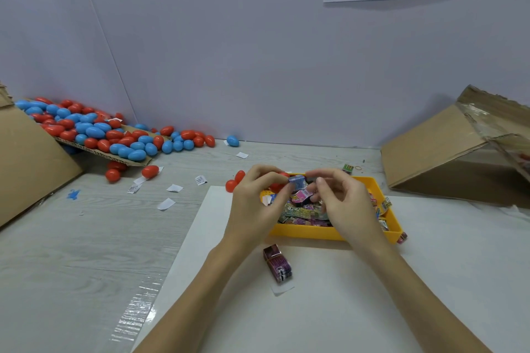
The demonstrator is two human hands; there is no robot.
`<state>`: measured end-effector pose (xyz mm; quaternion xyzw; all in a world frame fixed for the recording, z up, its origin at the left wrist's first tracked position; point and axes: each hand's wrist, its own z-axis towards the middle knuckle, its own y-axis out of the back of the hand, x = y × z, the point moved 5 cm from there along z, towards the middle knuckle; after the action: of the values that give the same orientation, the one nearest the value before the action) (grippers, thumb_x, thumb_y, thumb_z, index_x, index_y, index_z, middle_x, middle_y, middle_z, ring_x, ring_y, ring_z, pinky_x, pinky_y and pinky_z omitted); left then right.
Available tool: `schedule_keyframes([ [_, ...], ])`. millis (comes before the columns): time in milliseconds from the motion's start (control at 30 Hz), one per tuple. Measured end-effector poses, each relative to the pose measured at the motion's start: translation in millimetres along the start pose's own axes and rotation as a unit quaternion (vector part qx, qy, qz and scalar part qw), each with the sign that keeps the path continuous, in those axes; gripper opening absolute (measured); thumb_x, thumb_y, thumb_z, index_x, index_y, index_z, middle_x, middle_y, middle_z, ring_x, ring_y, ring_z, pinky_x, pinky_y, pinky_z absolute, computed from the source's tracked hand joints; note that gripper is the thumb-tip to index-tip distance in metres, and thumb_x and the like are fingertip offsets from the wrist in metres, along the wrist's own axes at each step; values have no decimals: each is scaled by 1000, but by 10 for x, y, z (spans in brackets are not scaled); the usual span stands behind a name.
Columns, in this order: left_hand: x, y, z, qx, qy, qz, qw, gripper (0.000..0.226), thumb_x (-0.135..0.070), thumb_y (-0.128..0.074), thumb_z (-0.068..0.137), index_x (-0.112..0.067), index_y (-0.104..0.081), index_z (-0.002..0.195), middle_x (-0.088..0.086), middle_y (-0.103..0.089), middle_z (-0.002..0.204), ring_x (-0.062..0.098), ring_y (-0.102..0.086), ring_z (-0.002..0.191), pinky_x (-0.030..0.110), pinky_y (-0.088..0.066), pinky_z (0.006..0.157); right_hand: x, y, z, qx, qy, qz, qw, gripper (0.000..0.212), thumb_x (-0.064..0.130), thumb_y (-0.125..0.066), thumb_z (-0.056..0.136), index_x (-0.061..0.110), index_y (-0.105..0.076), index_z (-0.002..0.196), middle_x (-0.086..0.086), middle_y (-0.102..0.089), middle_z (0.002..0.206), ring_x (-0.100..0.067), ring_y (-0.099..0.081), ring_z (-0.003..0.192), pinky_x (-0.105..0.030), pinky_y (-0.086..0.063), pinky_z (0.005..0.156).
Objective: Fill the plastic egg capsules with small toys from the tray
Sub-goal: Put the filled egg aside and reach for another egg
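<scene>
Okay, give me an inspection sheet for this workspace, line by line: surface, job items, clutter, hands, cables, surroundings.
Surface: grey wood-grain table with a white sheet under the work.
Job's things: yellow tray full of small packaged toys; red and blue egg capsules piled far left.
Clutter: paper scraps; purple bundled packet before the tray.
Grippers: left hand and right hand both pinch a small blue toy packet.
Cables: nothing seen.
Surroundings: cardboard boxes either side, white wall.
</scene>
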<state>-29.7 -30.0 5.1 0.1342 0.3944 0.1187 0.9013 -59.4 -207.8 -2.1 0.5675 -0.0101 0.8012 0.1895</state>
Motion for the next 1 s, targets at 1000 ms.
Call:
schedule_keyframes([
  [1000,81,-47,9,66,114,-119,984,28,-21,-73,95,-15,-75,123,-6,-77,110,10,-73,105,24,-60,88,-43,61,10,-33,-9,-16,999,20,28,-67,99,20,-79,84,1,-75,73,-17,-72,72,-44,-61,71],
])
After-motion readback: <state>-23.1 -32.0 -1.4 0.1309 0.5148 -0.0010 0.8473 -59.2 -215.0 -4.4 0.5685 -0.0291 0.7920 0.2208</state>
